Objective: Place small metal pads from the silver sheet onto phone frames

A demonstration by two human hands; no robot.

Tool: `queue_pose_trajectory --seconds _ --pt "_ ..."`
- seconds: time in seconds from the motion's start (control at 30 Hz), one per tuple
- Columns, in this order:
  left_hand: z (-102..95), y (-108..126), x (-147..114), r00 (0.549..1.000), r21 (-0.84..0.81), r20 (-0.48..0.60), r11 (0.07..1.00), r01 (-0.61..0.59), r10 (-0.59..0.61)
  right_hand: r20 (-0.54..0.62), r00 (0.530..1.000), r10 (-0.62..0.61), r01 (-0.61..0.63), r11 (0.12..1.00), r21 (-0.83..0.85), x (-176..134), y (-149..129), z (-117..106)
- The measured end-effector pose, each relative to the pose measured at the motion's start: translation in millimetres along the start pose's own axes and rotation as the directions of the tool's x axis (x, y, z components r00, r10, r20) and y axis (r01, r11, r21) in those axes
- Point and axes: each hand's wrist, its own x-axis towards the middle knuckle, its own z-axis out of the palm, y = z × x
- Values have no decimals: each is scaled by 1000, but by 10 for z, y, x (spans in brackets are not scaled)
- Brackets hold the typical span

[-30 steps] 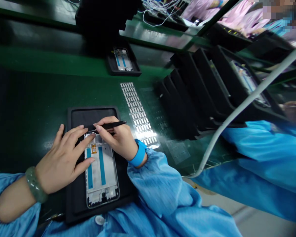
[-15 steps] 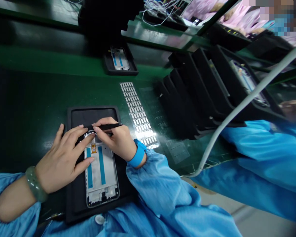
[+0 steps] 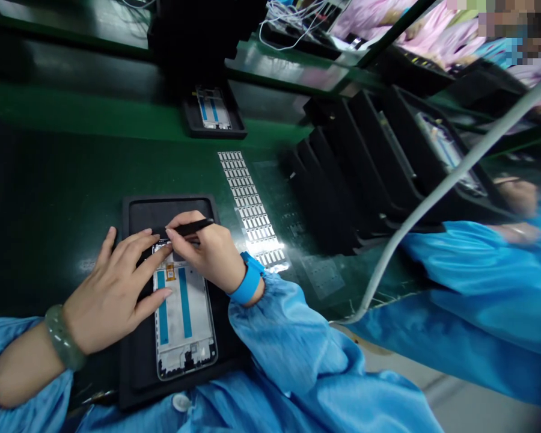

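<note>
Blue-striped silver phone frame [image 3: 199, 313], orange patch [image 3: 170, 272], left hand [image 3: 110, 300] splayed, right hand [image 3: 210, 255] pinching seemingly pen-like tool [image 3: 195, 227]

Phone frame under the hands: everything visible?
The phone frame is a flat, silvery, metal-looking, round-cornered rectangle, lying on a black tray. Two blue strips run along it; an orange flex piece sits near its far end, black parts at the near end. The left hand overlaps its left side; the right hand holds a black tool at its far end, tip hidden.

I can't make out the tip of the slim black pen-shaped tool [image 3: 197, 227] behind the blue-banded bare right hand [image 3: 210, 252]; the co-worker's bare hand [image 3: 519, 195] looks blurred.
</note>
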Motion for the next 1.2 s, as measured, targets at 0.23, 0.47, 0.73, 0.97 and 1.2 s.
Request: queue_pose_trajectory --seconds 0.23,0.47,0.73,0.97,1.2 --pt "-61 15 -19 1000 62 -2 998 7 -7 28 998 50 -50 999 -6 122 -10 65" --pt "-72 39 -4 1000 88 -16 996 6 -5 -1 999 48 -48 998 42 76 30 54" --pt "-65 37 4 1000 67 -24 998 13 -11 -36 999 40 -39 998 43 66 -2 42" --pt "-67 43 9 1000 62 -27 998 10 -8 -35 999 33 -30 996 86 80 39 -1" --pt "-64 44 -2 1000 56 -30 998 9 -8 26 999 29 -31 997 75 72 34 -4"
